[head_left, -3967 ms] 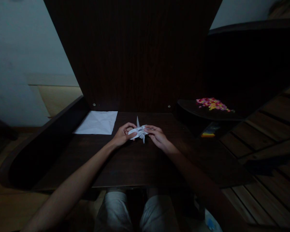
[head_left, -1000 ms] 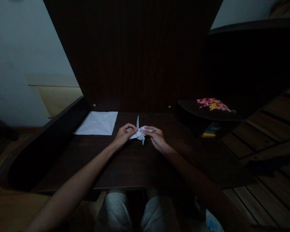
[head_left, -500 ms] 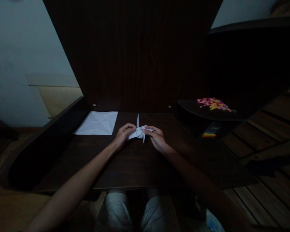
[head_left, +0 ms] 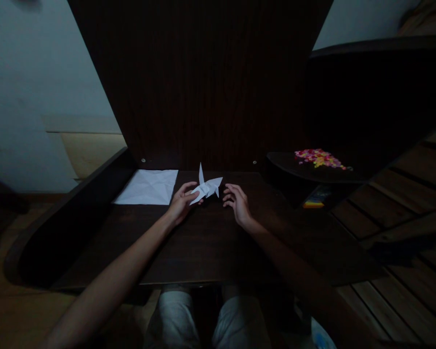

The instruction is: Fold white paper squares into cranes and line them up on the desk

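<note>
Toward the worktop's [head_left: 203, 252] back edge, our paper crane [head_left: 208, 188] looks folded, shaping perhaps remaining; left hand [head_left: 181, 203] pinches it, right hand [head_left: 240, 203] spread.

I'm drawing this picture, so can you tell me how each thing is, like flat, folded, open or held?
Folded paper: bird-like, wings spread, held
Left hand: pinching one wing
Right hand: open, fingers curled, holding nothing
White sheet: flat, creased, on the desk
Colourful bits: loose, clustered on the shelf
</note>
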Demonstrator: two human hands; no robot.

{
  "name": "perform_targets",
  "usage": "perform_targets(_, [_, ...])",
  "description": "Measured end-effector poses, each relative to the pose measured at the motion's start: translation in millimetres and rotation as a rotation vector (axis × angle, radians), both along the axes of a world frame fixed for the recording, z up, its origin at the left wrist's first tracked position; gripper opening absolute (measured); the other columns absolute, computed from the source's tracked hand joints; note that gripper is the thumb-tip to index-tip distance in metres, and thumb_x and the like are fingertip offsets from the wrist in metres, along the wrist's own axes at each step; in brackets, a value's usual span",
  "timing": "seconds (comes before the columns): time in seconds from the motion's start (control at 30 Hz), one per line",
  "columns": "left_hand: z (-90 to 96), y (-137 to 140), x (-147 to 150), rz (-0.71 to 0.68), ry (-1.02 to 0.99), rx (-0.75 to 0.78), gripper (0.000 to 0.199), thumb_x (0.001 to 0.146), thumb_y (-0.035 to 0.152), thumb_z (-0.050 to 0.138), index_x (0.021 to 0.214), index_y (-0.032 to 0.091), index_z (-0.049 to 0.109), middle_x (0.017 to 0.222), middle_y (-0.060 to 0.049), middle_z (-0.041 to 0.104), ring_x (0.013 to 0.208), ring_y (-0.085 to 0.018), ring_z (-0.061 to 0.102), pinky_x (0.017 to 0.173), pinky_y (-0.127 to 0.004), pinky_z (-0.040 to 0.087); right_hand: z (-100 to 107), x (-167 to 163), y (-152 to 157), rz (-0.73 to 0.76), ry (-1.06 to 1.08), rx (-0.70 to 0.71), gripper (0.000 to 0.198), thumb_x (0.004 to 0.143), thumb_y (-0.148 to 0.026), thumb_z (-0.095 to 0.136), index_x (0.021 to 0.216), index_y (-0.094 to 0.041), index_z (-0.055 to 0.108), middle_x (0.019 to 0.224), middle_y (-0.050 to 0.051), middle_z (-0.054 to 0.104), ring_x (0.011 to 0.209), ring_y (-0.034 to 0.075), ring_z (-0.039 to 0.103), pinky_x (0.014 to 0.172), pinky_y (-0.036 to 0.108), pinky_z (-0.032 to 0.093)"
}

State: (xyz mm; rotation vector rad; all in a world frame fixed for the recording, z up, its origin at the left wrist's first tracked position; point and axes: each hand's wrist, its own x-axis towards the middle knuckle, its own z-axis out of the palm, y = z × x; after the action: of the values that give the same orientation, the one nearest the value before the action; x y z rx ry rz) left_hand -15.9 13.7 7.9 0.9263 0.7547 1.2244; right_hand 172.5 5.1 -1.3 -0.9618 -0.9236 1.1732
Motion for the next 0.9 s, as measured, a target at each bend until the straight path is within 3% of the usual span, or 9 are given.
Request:
perform_targets(0.2, [7.7, -2.7, -2.7, -0.022, -0.071, -0.104, 0.046, 0.070, 0.008, 0.066, 0.113, 0.017, 0.053, 0.082, -0.004, 0.066, 0.060, -0.010, 0.062, 0.064, -0.024, 0.053, 4.9, -1.9, -14.4, -0.032, -0.485, 0.341, 0.033, 0.068, -0.039, 0.068, 0.095, -0.022, 0.060, 0.079, 0.001, 0.055, 0.064, 0.011, 0.049, 0.055, 0.023, 0.040])
perform_targets(0.4, [10.4, -3.5, -6.4, -0.118, -0.160, -0.153, 0.041, 0.071, 0.006, 0.063, 0.110, 0.016, 0.059, 0.070, -0.001, 0.062, 0.055, -0.008, 0.056, 0.062, -0.023, 0.052, -2.6, -6.2, -18.7, -0.151, -0.852, 0.499, 0.019, 0.073, -0.039, 0.065, 0.082, -0.022, 0.064, 0.070, 0.002, 0.054, 0.062, 0.014, 0.047, 0.060, 0.028, 0.041])
perform_targets(0.63, [2.8, -2.2, -3.9, -0.252, -0.144, -0.155, 0.043, 0.068, 0.005, 0.065, 0.109, 0.015, 0.060, 0.068, -0.002, 0.062, 0.052, -0.007, 0.053, 0.055, -0.019, 0.049, -7.8, -6.8, -20.1, -0.194, -1.003, 0.622, 0.017, 0.079, -0.037, 0.059, 0.076, -0.023, 0.066, 0.069, 0.004, 0.060, 0.062, 0.015, 0.052, 0.066, 0.029, 0.042])
perform_targets(0.9, [1.7, -1.9, -2.6, -0.241, -0.053, -0.140, 0.042, 0.069, 0.008, 0.067, 0.109, 0.015, 0.059, 0.067, -0.003, 0.063, 0.052, -0.007, 0.055, 0.048, -0.016, 0.044, -11.9, -7.6, -19.4, -0.177, -1.006, 0.583, 0.019, 0.082, -0.034, 0.055, 0.077, -0.022, 0.070, 0.066, 0.004, 0.060, 0.062, 0.015, 0.054, 0.066, 0.029, 0.041])
